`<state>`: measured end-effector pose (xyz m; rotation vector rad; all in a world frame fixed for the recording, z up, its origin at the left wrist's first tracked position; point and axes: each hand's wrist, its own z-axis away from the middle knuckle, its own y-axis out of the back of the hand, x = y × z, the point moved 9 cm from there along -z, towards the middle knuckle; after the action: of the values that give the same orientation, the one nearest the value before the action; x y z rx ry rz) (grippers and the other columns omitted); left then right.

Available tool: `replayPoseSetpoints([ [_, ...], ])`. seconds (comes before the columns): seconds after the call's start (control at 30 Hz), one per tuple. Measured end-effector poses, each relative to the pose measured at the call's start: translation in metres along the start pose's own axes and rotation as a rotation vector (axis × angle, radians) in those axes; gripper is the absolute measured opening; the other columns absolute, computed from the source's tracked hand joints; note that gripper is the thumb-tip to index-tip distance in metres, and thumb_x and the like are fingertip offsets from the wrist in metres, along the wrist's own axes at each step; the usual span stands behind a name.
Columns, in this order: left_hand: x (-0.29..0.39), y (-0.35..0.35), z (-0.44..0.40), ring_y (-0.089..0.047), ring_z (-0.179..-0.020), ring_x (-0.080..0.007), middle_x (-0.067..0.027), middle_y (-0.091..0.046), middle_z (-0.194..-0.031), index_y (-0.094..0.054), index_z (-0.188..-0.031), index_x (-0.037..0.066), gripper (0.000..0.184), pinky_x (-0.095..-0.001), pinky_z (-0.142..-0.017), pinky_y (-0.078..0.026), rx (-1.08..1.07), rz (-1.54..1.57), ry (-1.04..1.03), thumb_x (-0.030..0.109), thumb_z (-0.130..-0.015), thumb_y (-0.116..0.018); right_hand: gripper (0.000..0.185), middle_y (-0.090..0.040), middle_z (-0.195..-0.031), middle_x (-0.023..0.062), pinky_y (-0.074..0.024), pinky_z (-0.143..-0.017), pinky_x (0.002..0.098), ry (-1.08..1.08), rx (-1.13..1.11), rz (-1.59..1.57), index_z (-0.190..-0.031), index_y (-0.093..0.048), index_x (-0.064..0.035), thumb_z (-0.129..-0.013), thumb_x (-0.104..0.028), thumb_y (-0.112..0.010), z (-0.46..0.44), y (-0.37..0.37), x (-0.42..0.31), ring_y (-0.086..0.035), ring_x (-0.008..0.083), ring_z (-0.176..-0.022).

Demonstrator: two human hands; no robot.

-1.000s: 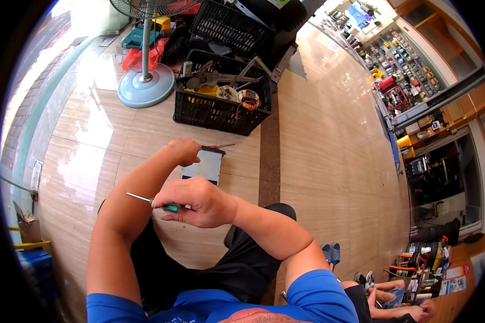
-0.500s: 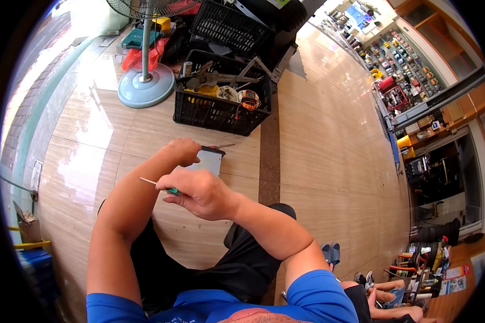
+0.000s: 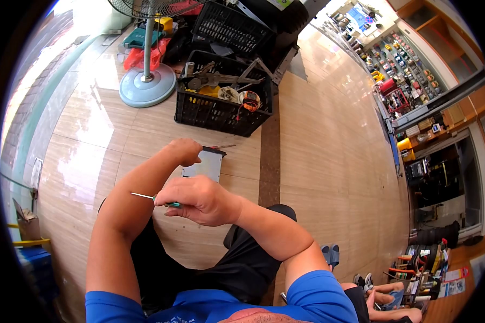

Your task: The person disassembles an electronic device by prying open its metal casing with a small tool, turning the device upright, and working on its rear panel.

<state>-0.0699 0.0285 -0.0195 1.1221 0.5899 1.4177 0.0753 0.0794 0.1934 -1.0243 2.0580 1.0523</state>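
My right hand (image 3: 199,200) is closed round the green handle of a small screwdriver (image 3: 143,195), whose thin shaft points left over my left forearm. Farther forward, my left hand (image 3: 184,152) is at the left edge of a flat silver-grey device (image 3: 205,166) on the floor. Its fingers are curled down and mostly hidden, so what they hold cannot be made out. A thin tool with a red part (image 3: 222,146) lies just beyond the device's dark far edge. My right hand partly covers the device's near side.
A black crate (image 3: 221,116) of tools stands ahead, beside the round base of a fan (image 3: 147,89). Blue boxes (image 3: 37,269) are at the lower left. At the lower right, another person's legs and arm (image 3: 390,313) show near a cluttered bench (image 3: 458,280).
My right hand with the screwdriver rises a little, then comes back down and left. My left hand stays at the device. The other person's arm at the lower right has shifted.
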Motion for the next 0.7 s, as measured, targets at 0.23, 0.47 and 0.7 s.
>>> replayPoseSetpoints([
  [0.23,-0.004,-0.004,-0.002,-0.061,-0.11,-0.037,-0.0183,-0.067,-0.114,-0.063,-0.12,0.006,0.042,-0.0466,-0.092,-0.049,-0.003,0.017,-0.013,0.032,-0.088,-0.068,0.025,-0.064,-0.089,0.0127,-0.0497,-0.067,0.0375,-0.089,0.081,0.213,-0.106,-0.062,-0.0043,-0.083,-0.003,-0.072,0.003,0.011,0.011,-0.061,0.0317,-0.077],
  [0.47,-0.006,-0.005,-0.002,-0.061,-0.111,-0.0371,-0.0184,-0.067,-0.115,-0.063,-0.122,0.006,0.043,-0.0464,-0.093,-0.049,-0.022,0.043,-0.003,0.033,-0.089,-0.068,0.025,-0.064,-0.089,0.0124,-0.0492,-0.068,0.0369,-0.094,0.119,0.256,-0.106,-0.062,-0.0049,-0.083,-0.002,-0.071,0.002,0.018,0.009,-0.061,0.0308,-0.078],
  [0.7,-0.004,-0.006,-0.005,-0.062,-0.111,-0.0345,-0.0175,-0.067,-0.115,-0.067,-0.114,0.006,0.04,-0.0442,-0.093,-0.051,0.012,-0.017,-0.012,0.036,-0.088,-0.069,0.026,-0.065,-0.092,0.0116,-0.0495,-0.07,0.0365,-0.056,0.03,-0.016,-0.108,-0.062,-0.004,-0.084,0.0,-0.071,0.001,0.005,-0.002,-0.062,0.0297,-0.08],
])
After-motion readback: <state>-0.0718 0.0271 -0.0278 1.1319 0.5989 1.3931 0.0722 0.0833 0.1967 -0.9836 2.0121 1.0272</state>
